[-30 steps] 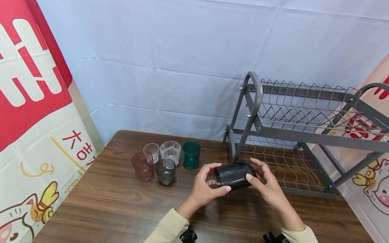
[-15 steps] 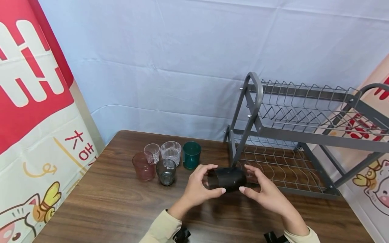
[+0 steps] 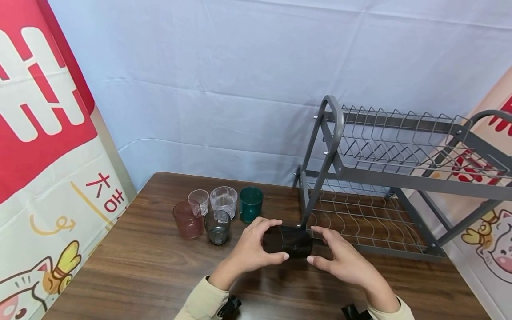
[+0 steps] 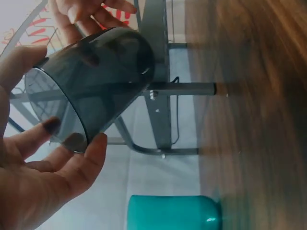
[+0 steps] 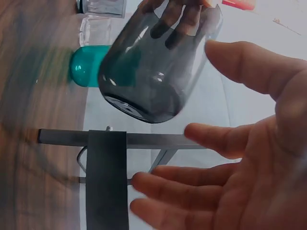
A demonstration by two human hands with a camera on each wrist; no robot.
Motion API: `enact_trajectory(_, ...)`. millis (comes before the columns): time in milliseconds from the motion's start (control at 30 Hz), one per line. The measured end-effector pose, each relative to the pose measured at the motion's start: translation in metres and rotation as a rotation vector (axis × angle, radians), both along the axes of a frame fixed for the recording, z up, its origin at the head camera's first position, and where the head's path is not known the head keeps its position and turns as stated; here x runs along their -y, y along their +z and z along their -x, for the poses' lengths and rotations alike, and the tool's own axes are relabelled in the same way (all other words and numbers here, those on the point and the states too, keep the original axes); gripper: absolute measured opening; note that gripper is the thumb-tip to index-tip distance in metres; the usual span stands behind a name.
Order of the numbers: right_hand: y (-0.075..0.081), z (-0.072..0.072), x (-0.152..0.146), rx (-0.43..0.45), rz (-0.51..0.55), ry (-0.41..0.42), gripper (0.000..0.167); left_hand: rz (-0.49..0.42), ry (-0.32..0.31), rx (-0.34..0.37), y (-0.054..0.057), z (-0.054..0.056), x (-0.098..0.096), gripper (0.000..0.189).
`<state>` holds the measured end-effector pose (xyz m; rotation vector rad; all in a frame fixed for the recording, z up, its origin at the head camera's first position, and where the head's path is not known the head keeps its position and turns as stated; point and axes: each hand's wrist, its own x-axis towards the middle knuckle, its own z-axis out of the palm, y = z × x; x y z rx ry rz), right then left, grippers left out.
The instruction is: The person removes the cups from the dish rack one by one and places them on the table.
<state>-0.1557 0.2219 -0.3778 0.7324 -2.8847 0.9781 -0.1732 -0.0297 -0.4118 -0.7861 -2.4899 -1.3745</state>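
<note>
A dark, see-through drinking glass (image 3: 297,242) is held on its side above the table, its rim toward the left. My left hand (image 3: 250,249) grips it by the rim end, thumb on one side and fingers on the other, as the left wrist view confirms. By the base is my right hand (image 3: 346,260), fingers spread and relaxed. In the right wrist view its fingers (image 5: 177,191) are apart from the glass (image 5: 148,72); whether the thumb touches the side is hard to tell.
Left of the hands stand a green glass (image 3: 251,204), a clear glass (image 3: 224,201), a smaller clear glass (image 3: 203,205), a reddish glass (image 3: 188,221) and a grey glass (image 3: 218,230). A two-tier grey dish rack (image 3: 400,178) occupies the right side of the wooden table (image 3: 152,262).
Both hands and the dark glass have moved left and slightly nearer. My right thumb, earlier over the side of the glass, is now at its base edge, and the right fingers have loosened.
</note>
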Motion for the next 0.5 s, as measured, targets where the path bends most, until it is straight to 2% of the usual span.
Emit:
enact_trajectory(200,0.005,-0.001,0.005,0.034,-0.064,-0.001,0.061,0.077,0.021,-0.026,0.005,-0.003,0.005,0.067)
enact_trajectory(500,0.004,-0.001,0.014,0.077,-0.106,0.017,0.061,0.2,0.048,0.011,0.01,-0.004,0.012,0.066)
